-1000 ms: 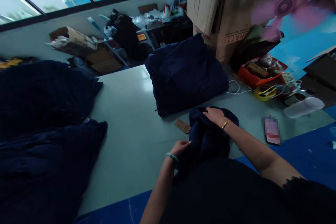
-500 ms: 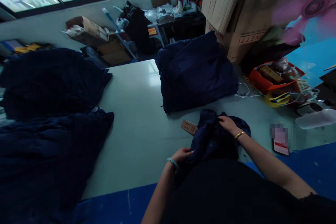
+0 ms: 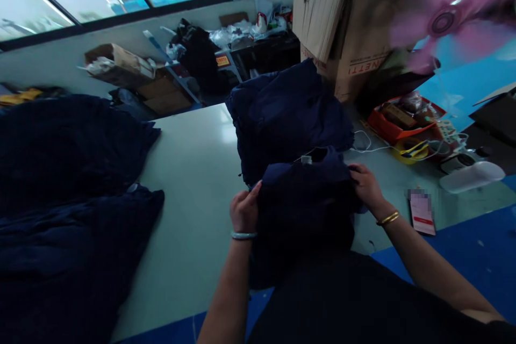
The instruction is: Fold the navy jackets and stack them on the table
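Note:
Between my two hands a dark navy garment is stretched out, its neckline at the far side with a small pale label inside. My left hand pinches its left shoulder edge; a pale bangle circles that wrist. On the opposite shoulder my right hand is closed around the cloth, with a gold bracelet at the wrist. Just beyond lies a stack of folded navy garments, partly covered by the held one. The lower part of the held garment drops toward my body, where dark clothing hides its end.
Navy garment piles cover the left of the pale table. On the right lie a phone, a white bottle, yellow tape and an orange box. A large carton and a pink fan stand behind.
The bunched garment is now lifted and spread between my hands, its neckline showing. Both hands have moved apart, the left one up and leftward. The brown tag no longer shows.

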Demonstrator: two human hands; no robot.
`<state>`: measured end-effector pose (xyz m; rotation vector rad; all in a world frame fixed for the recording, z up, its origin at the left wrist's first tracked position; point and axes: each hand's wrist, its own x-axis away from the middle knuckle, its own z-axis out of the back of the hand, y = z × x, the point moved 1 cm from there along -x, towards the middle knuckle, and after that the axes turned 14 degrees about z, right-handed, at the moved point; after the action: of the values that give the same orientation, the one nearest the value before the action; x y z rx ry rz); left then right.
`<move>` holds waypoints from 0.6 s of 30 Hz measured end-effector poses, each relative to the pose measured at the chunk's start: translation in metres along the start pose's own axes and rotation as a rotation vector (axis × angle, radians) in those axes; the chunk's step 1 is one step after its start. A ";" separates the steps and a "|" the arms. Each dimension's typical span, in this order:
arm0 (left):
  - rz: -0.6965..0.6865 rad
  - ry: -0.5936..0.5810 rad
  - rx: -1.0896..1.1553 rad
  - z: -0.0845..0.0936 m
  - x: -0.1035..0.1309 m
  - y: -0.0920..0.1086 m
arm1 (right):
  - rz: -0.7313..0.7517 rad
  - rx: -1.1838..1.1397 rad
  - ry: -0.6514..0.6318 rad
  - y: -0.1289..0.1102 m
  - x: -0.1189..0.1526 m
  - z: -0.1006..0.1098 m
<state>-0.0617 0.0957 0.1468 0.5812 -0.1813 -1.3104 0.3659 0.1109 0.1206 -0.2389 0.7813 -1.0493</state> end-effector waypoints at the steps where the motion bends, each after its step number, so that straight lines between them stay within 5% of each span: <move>1: 0.023 -0.131 -0.090 -0.015 0.005 -0.007 | -0.014 0.016 -0.122 0.007 0.007 -0.007; 4: 0.175 -0.434 -0.266 -0.055 0.030 -0.036 | -0.096 0.064 -0.336 0.025 0.037 -0.021; 7: 0.290 -0.400 -0.275 -0.073 0.060 -0.063 | -0.169 0.146 -0.191 0.029 0.070 -0.020; 9: 0.294 -0.344 -0.245 -0.073 0.076 -0.074 | -0.211 0.208 -0.033 0.023 0.089 -0.013; 11: 0.256 -0.338 -0.217 -0.070 0.085 -0.079 | -0.221 0.197 -0.022 0.012 0.103 -0.009; 18: 0.293 -0.438 -0.413 -0.078 0.079 -0.066 | 0.023 -0.073 -0.638 -0.029 0.117 -0.054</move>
<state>-0.0629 0.0353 0.0325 -0.0881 -0.3320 -1.1295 0.3400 0.0069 0.0438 -0.5906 0.2433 -0.8499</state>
